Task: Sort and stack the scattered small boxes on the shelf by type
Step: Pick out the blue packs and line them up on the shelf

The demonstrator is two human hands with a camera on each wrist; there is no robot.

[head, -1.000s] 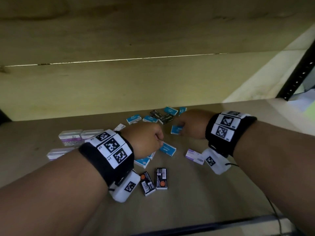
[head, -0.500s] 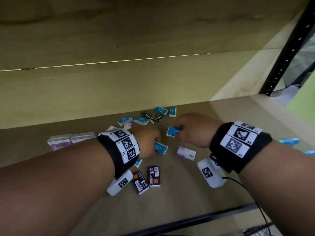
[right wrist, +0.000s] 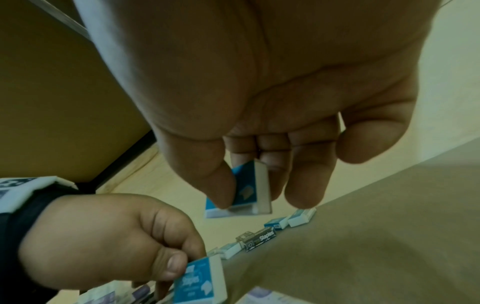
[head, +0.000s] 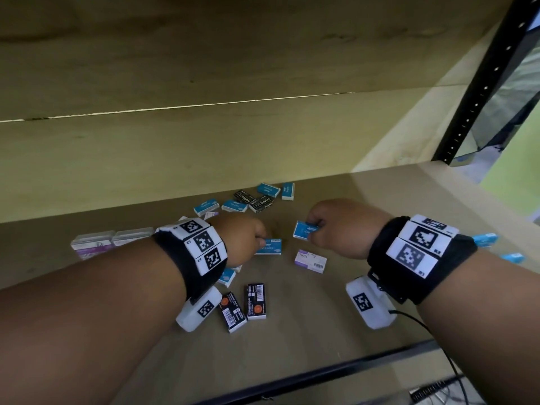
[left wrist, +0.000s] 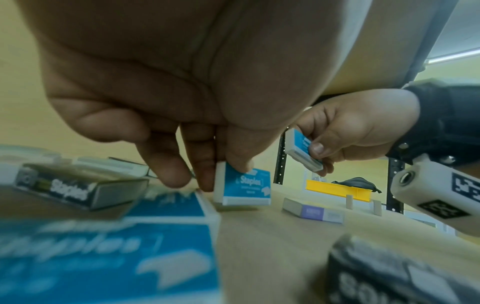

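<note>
Fingers [left wrist: 235, 158] of both hands pinch blue staple boxes [head: 270, 247].

The right hand [head: 342, 226] has drawn its blue box [head: 305, 230] toward the right of the frame, away from the left hand [head: 242, 238], which now pinches another blue box [head: 270, 247] at mid-frame.

The shelf [head: 365, 331] under my hands looks like matt, smooth wood board, and the back wall [head: 175, 153] is pale wood with visible grain. The blue staple boxes [head: 233, 206] are printed cardboard, slightly glossy. The upright post [head: 479, 92] is black painted metal. My wristbands [head: 420, 258] are black cloth.
</note>
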